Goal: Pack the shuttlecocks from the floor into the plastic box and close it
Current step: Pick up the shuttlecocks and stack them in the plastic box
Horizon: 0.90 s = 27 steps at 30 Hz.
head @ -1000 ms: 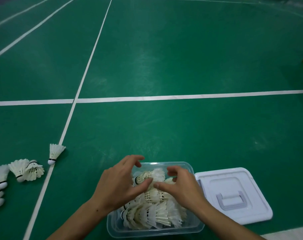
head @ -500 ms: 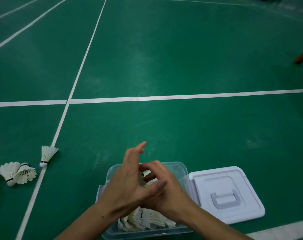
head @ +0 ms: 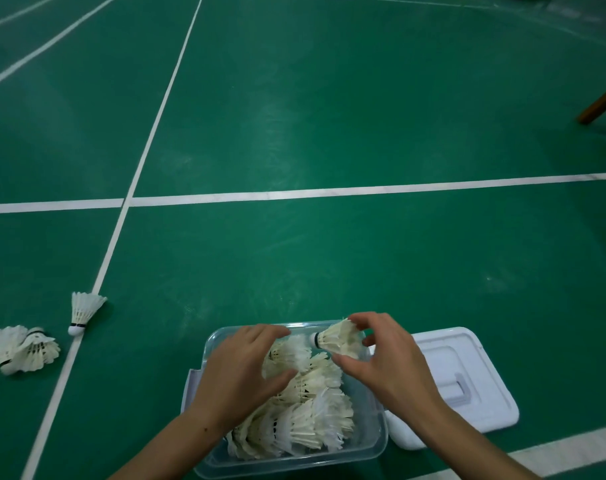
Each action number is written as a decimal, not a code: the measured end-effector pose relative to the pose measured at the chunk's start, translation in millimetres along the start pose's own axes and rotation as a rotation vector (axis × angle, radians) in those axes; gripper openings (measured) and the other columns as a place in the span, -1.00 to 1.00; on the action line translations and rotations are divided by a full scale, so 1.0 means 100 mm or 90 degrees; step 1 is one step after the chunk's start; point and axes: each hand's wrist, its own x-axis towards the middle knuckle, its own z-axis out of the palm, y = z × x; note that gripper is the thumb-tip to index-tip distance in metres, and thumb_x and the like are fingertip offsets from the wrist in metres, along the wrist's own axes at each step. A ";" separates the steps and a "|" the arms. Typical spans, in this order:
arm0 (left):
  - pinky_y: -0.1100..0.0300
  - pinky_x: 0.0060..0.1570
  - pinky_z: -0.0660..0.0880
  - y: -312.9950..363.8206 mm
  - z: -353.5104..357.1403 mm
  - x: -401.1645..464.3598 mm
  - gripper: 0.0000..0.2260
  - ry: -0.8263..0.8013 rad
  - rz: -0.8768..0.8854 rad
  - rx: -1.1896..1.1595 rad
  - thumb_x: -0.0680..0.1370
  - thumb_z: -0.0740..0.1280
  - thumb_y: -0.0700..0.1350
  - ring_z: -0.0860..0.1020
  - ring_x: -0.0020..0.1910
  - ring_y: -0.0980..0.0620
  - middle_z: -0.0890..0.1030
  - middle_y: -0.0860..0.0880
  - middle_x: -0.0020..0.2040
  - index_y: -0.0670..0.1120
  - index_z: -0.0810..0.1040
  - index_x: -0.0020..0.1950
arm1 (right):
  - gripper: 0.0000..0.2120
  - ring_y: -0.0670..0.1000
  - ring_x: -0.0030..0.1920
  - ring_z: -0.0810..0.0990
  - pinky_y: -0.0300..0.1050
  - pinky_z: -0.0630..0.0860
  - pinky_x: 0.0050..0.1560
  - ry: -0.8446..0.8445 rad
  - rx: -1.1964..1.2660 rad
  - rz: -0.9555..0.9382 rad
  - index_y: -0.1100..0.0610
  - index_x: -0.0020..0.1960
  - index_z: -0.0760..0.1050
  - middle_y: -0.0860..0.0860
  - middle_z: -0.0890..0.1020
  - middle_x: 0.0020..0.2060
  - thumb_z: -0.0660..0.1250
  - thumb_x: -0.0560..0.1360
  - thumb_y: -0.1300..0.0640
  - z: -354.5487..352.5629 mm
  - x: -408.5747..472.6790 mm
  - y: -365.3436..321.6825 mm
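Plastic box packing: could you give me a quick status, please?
Right hand pinching a shuttlecock over the plastic box. Left hand open over the pile. Lid off, beside box. Three shuttlecocks left on floor.

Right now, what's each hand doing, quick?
Left hand: open, fingers spread over the shuttlecocks in the plastic box, gripping nothing.
Right hand: holds a shuttlecock by its feathers.

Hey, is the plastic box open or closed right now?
Open. The plastic box has no cover on it, its shuttlecocks show from above, and the white lid lies flat on the floor to its right.
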 end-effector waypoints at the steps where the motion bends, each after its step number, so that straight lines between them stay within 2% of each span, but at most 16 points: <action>1: 0.12 0.18 0.56 -0.01 0.05 0.03 -0.50 -0.002 0.004 0.026 0.46 0.47 0.31 0.61 0.19 0.17 0.64 0.24 0.25 0.19 0.55 0.35 | -0.37 -0.18 0.11 0.57 -0.17 0.58 0.09 -0.003 -0.035 -0.011 -0.16 0.39 0.46 -0.25 0.55 0.19 0.56 0.40 -0.29 0.02 0.01 -0.01; 3: 0.09 0.13 0.56 -0.02 0.13 0.08 -0.51 -0.006 0.003 0.063 0.43 0.52 0.29 0.63 0.15 0.13 0.67 0.24 0.21 0.19 0.56 0.30 | -0.37 -0.16 0.15 0.54 -0.17 0.54 0.09 -0.023 -0.068 -0.026 -0.17 0.40 0.44 -0.26 0.54 0.21 0.52 0.42 -0.32 0.07 0.03 -0.03; 6: 0.11 0.01 0.56 -0.02 0.18 0.12 -0.51 0.002 0.007 0.102 0.38 0.58 0.26 0.65 0.04 0.12 0.70 0.22 0.12 0.17 0.58 0.25 | -0.36 -0.18 0.08 0.54 -0.23 0.51 0.06 -0.064 -0.060 -0.041 -0.14 0.42 0.47 -0.24 0.55 0.20 0.52 0.42 -0.31 0.15 0.06 -0.06; 10: 0.11 -0.04 0.59 -0.05 0.18 0.11 -0.53 0.018 0.005 0.106 0.36 0.62 0.22 0.68 -0.02 0.12 0.73 0.21 0.05 0.17 0.60 0.20 | -0.34 -0.18 -0.08 0.60 -0.41 0.46 -0.10 -0.123 0.005 -0.029 -0.05 0.42 0.51 -0.17 0.58 0.20 0.62 0.40 -0.16 0.30 0.08 -0.14; 15: 0.08 -0.08 0.65 -0.09 0.15 0.07 -0.56 0.019 -0.002 0.121 0.38 0.64 0.17 0.71 -0.06 0.10 0.74 0.18 0.02 0.15 0.62 0.19 | -0.44 -0.15 -0.17 0.71 -0.32 0.60 -0.18 -0.179 0.062 0.020 0.04 0.31 0.61 -0.10 0.71 0.10 0.69 0.37 0.01 0.46 0.16 -0.22; 17: 0.08 -0.09 0.66 -0.10 0.14 0.06 -0.57 0.021 -0.011 0.130 0.38 0.64 0.16 0.72 -0.06 0.10 0.75 0.17 0.02 0.14 0.63 0.19 | -0.49 -0.15 -0.18 0.72 -0.23 0.68 -0.10 -0.186 0.084 0.041 0.08 0.26 0.63 -0.07 0.73 0.07 0.70 0.37 0.07 0.50 0.18 -0.23; 22: 0.17 -0.26 0.65 -0.14 0.17 0.08 -0.61 0.040 -0.035 0.102 0.37 0.64 0.18 0.71 -0.17 0.16 0.75 0.19 -0.06 0.15 0.63 0.12 | -0.44 -0.13 -0.13 0.73 -0.16 0.70 -0.01 -0.180 0.126 0.082 0.10 0.28 0.54 -0.10 0.65 0.12 0.69 0.37 0.13 0.60 0.18 -0.20; 25: 0.23 -0.27 0.61 -0.15 0.18 0.08 -0.62 0.052 -0.032 0.081 0.37 0.64 0.19 0.70 -0.18 0.19 0.75 0.20 -0.06 0.15 0.62 0.09 | -0.43 -0.11 -0.10 0.73 -0.08 0.72 0.03 -0.180 0.145 0.093 0.09 0.29 0.51 -0.07 0.65 0.18 0.69 0.38 0.14 0.64 0.18 -0.17; 27: 0.31 -0.26 0.54 -0.14 0.16 0.06 -0.61 0.050 -0.024 0.056 0.38 0.63 0.21 0.68 -0.18 0.22 0.74 0.21 -0.03 0.16 0.62 0.11 | -0.38 -0.11 -0.08 0.72 -0.09 0.72 0.01 -0.182 0.148 0.096 0.09 0.35 0.50 -0.07 0.63 0.23 0.68 0.38 0.13 0.63 0.16 -0.16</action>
